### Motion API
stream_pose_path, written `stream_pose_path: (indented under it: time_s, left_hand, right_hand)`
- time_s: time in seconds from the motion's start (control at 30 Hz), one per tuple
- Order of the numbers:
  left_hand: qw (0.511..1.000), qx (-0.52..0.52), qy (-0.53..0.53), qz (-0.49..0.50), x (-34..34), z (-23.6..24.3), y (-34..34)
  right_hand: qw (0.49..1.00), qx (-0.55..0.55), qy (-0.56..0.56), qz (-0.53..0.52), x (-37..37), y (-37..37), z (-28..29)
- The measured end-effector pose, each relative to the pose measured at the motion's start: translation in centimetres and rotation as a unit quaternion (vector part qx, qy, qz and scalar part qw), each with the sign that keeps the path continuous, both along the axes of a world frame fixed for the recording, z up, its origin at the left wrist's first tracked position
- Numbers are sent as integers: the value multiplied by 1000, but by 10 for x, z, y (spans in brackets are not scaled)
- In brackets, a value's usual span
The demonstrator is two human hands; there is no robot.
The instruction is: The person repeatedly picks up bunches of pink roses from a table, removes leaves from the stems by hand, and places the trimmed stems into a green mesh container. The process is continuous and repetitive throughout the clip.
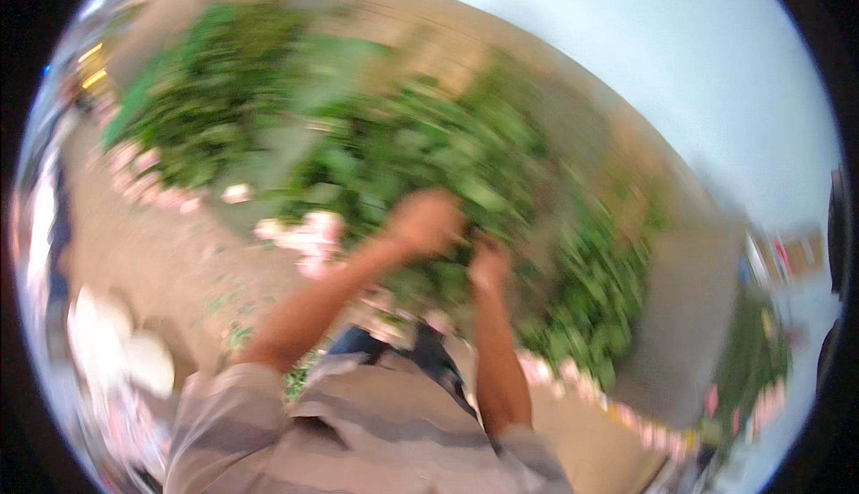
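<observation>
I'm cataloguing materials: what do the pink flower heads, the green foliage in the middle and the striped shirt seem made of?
Pale pink, rounded flower heads: probably real petals, matte-looking with no clear gloss, though blur leaves artificial ones possible.
Bushy green foliage: likely plant leaves, given the uneven greens; finish unclear.
Striped grey-brown shirt: apparently soft, matte cloth, judging by its folds.

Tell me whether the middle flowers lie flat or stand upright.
Lying flat: their pink blooms sit at the near side, with the leaves stretching away behind them.
</observation>
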State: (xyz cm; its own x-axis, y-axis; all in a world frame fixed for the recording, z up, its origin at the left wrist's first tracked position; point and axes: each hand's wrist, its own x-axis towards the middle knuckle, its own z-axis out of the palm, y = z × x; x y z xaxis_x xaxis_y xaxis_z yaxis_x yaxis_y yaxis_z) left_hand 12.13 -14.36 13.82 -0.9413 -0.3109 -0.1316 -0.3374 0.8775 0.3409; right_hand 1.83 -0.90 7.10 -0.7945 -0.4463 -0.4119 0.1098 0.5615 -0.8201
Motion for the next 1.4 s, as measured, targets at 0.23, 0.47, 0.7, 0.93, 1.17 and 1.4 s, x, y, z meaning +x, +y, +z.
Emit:
stream_pose_path:
  time_s: [0.23,0.47,0.7,0.93,1.17,1.4]
  left_hand:
    - [951,268,-54,147,-89,-50,126]
    - [974,217,-21,64,-55,-38,143]
    - [936,-133,33,325,-11,-13,69]
    - [915,-11,-79,396,-14,6,20]
    - [944,76,62,315,-8,8,-31]
    - [923,83,57,373,16,39,-59]
  right_hand:
    - [919,-224,-293,-137,-109,85,-165]
    - [984,23,-177,21,-77,98,-64]
    - [914,129,386,-8,-78,131,-32]
    - [988,-74,11,138,-4,-4,-26]
    - [943,-157,-283,75,-16,-61,-45]
    - [932,-159,-301,-126,-36,-31,-3]
